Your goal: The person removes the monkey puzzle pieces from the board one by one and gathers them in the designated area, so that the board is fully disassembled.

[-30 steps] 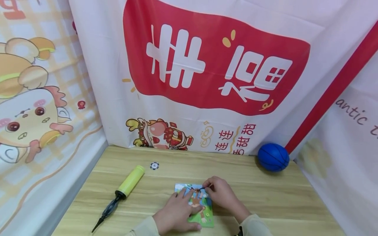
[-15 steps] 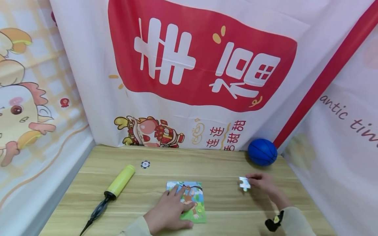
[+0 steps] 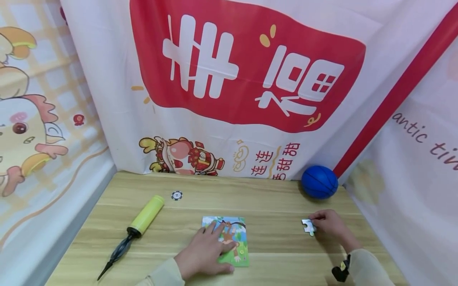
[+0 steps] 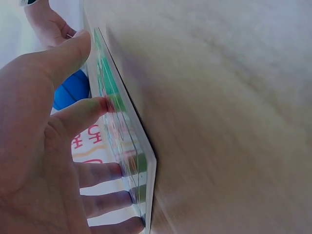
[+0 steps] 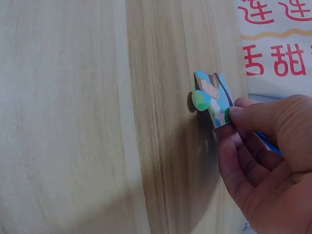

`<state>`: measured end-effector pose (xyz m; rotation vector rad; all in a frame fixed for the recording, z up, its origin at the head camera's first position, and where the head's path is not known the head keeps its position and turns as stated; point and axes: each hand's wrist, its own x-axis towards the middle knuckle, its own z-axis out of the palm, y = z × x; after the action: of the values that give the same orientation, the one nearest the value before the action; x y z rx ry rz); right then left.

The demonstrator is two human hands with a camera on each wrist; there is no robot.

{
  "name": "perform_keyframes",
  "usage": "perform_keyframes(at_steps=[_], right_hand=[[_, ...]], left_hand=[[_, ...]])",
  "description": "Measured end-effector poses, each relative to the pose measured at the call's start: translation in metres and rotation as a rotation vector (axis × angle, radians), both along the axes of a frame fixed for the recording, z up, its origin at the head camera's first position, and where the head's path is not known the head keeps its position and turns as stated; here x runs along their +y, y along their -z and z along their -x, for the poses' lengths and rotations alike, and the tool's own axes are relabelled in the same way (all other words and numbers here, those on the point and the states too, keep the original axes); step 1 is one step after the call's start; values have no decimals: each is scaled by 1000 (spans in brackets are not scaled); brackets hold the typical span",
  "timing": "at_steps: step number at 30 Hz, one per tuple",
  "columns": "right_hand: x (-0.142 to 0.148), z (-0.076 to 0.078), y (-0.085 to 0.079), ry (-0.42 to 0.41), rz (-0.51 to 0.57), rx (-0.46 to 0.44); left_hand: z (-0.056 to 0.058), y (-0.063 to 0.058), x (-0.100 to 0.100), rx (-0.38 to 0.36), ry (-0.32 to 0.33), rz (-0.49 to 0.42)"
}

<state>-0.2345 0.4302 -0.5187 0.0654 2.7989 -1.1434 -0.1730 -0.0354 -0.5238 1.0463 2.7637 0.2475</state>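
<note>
A small jigsaw puzzle [image 3: 242, 252] with a monkey picture lies flat on the wooden table in the head view. My left hand [image 3: 205, 250] rests on it with fingers spread, covering its left part; in the left wrist view the fingertips touch the picture side of the puzzle [image 4: 108, 80]. Off to the right, my right hand [image 3: 330, 225] pinches a loose puzzle piece [image 3: 308, 226] by its edge. Close up in the right wrist view, thumb and finger hold this blue and green piece [image 5: 210, 100] tilted above the table, its shadow on the wood.
A yellow and black hand pump [image 3: 146, 214] lies to the left. Near the back are a round poker-chip-like disc [image 3: 177, 195] and a blue mini basketball [image 3: 319, 182]. A printed cloth [image 3: 247, 151] hangs along the table's back edge.
My right hand has moved from the puzzle's upper right corner out to the right, now with a puzzle piece in its pinch. The left hand has stayed on the puzzle.
</note>
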Motion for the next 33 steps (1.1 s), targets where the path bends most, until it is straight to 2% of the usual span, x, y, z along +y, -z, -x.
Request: perform_keyframes(at_steps=[4,7,10,15,20,24,28,33], right_hand=[[-1,3,1,0,-55,8],[-3,5,3,-32,-102,71],[-19,3,1,-46,-154,128],[-80,-3,-9,-130,-123,154],[-163,-7,-9,-338,-65,159],[-219,-6,-6,-472,-94,157],[-252,-5,-2,-520,-196,194],[-269,-4,2,-517,-327,242]], left_hand=[[-1,-3,0,-1,-4,-2],[-1,-2,0,-2,-10,-12],[-1,0,-1,-12,-17,-28],[0,2,-3,-27,-3,-69],[-2,1,-13,-43,-7,-100],[-2,-1,-25,-92,-31,-69],[-5,0,-31,-134,-19,-53],[-5,1,-32,-120,-29,-39]])
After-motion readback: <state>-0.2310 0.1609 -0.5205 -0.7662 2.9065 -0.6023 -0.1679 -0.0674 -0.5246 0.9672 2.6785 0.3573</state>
